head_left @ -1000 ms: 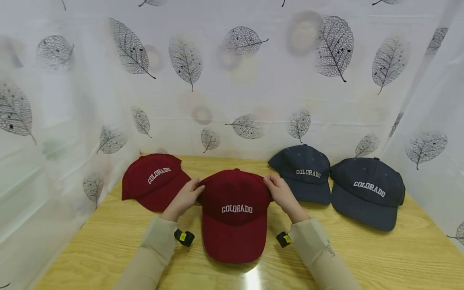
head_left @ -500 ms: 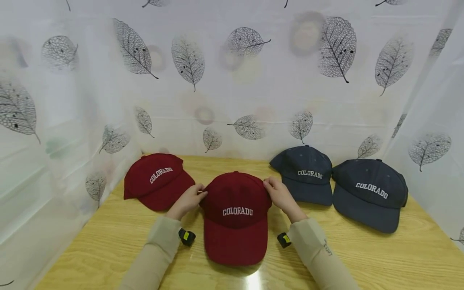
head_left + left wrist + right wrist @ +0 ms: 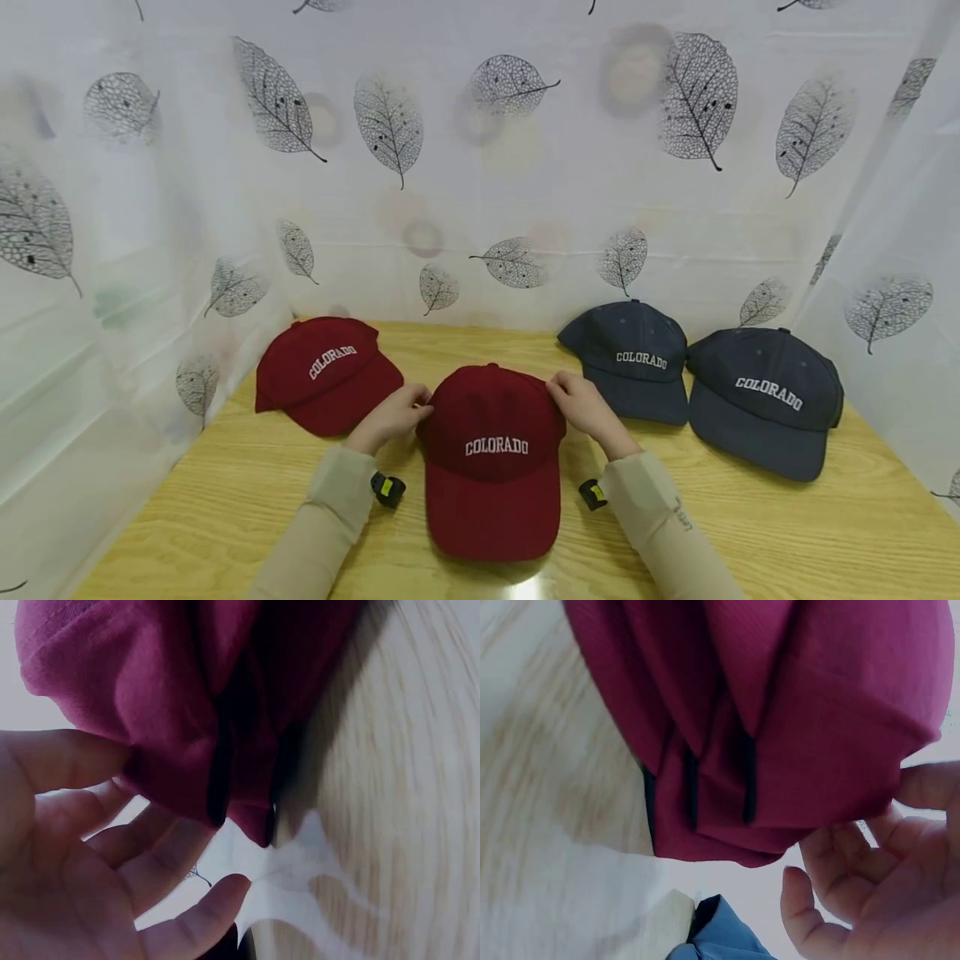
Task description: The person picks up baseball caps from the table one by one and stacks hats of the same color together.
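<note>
A dark red baseball cap (image 3: 495, 467) with white COLORADO lettering stands in the middle of the table, its brim toward me. My left hand (image 3: 393, 417) pinches its left back edge, and the right hand (image 3: 588, 408) pinches the opposite side. In the left wrist view, the thumb lies against the red cloth (image 3: 165, 727) with other fingers behind the edge. Layered red edges (image 3: 720, 780) with black lining show in the right wrist view; I cannot tell whether they are folds or nested caps.
Another red cap (image 3: 330, 375) lies at the back left. Two navy caps, one behind (image 3: 637, 367) and one at far right (image 3: 765, 400), sit side by side, touching. A leaf-patterned white curtain (image 3: 480, 183) encloses the wooden table (image 3: 217, 492).
Held by both hands, the middle cap has come slightly nearer to me and a little to the right. The other caps stay where they were.
</note>
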Available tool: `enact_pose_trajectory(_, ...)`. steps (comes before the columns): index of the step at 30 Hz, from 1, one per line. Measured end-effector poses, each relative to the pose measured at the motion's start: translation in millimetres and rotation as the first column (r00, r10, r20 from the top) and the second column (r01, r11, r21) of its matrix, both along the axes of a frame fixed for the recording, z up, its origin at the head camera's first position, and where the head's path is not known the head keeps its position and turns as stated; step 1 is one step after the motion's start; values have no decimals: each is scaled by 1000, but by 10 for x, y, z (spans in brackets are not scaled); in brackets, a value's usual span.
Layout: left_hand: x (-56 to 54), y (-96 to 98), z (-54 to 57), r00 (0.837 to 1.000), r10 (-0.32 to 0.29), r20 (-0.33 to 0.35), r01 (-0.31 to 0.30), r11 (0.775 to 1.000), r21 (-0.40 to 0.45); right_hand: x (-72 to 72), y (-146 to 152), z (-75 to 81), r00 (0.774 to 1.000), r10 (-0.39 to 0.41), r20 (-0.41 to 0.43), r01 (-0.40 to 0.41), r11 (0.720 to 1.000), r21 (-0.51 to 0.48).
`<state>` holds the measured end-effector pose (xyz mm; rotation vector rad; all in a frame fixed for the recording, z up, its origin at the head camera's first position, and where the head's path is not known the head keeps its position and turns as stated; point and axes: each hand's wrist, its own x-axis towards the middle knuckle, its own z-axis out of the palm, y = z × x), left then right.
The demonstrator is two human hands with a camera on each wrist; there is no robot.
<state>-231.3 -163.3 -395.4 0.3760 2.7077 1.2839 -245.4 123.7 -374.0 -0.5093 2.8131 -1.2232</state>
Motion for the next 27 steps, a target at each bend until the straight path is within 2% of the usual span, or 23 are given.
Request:
enact_pose_trajectory(5, 0, 42, 47, 999, -24, 27, 21, 992, 123, 8, 17, 21, 999, 47, 21, -46, 996, -75)
enact_pose_trajectory(8, -16, 67, 50, 999, -35, -2, 35, 980, 197, -2, 12, 5, 996, 89, 0, -89, 989, -119)
enact_pose_trajectory(11, -40, 90, 38, 998, -63, -26, 67, 971, 231, -18, -1, -22, 993, 120, -17, -121, 982, -142)
enact_pose_trajectory(16, -61, 112, 24, 999, -35, -24, 40, 972, 231, -14, -14, -50, 991, 120, -57, -126, 985, -116)
enact_pose_trajectory(19, -66, 122, 37, 998, 13, -65, 2, 977, 213, 11, -29, -39, 989, 107, -102, -115, 990, -82)
enact_pose_trajectory(23, -74, 140, 47, 988, 77, -135, -52, 982, 180, 42, -62, -11, 985, 72, -158, -82, 995, -54)
enact_pose_trajectory(27, -80, 166, 37, 980, 107, -165, -85, 987, 137, 51, -89, -19, 983, 32, -181, -34, 999, -8)
